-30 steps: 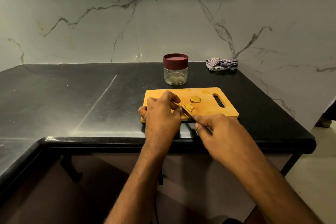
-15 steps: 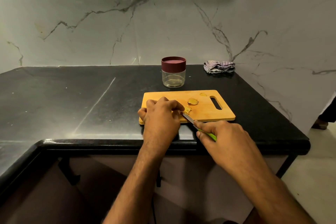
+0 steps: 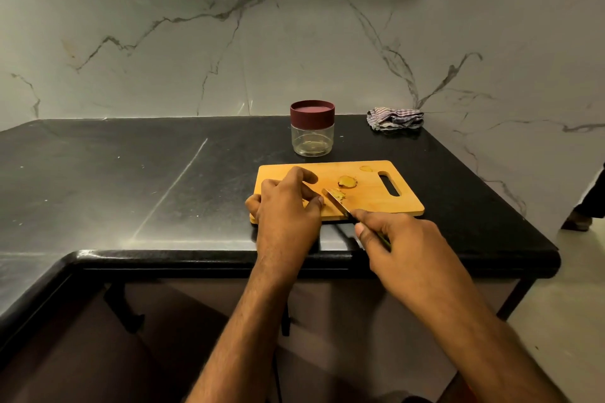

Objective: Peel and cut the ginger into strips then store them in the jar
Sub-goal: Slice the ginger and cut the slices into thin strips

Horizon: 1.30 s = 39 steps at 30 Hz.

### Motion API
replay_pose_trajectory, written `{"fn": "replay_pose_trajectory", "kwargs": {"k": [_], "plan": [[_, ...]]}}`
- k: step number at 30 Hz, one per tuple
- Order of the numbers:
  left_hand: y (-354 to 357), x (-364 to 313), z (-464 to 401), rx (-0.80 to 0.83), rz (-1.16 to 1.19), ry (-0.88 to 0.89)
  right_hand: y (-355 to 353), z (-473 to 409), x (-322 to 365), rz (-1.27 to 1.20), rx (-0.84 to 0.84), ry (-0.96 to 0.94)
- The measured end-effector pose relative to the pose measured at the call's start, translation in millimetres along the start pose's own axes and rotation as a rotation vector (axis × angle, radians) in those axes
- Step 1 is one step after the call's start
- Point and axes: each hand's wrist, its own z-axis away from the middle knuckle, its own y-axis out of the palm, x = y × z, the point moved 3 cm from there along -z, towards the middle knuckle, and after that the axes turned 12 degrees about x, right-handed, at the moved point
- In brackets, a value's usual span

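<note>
Where hands (image 3: 288,206) meet, ginger (image 3: 337,196), knife-side

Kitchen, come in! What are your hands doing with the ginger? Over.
Right hand grips knife, blade on ginger. Left hand rests on board beside it. Jar lidded, behind board. Nothing in the way.

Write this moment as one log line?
step: cutting ginger | right hand: holds knife | left hand: on board | jar: lid on
</note>
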Motion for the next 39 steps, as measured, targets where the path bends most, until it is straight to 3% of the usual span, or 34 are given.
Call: {"fn": "replay_pose_trajectory", "kwargs": {"k": [28, 39], "plan": [[-5, -5, 5, -0.041, 0.023, 0.067, 9, -18, 18, 0.071, -0.005, -0.038], [-4, -8, 4, -0.006, -0.023, -0.003, -2, 8, -7, 0.119, 0.032, 0.072]]}}
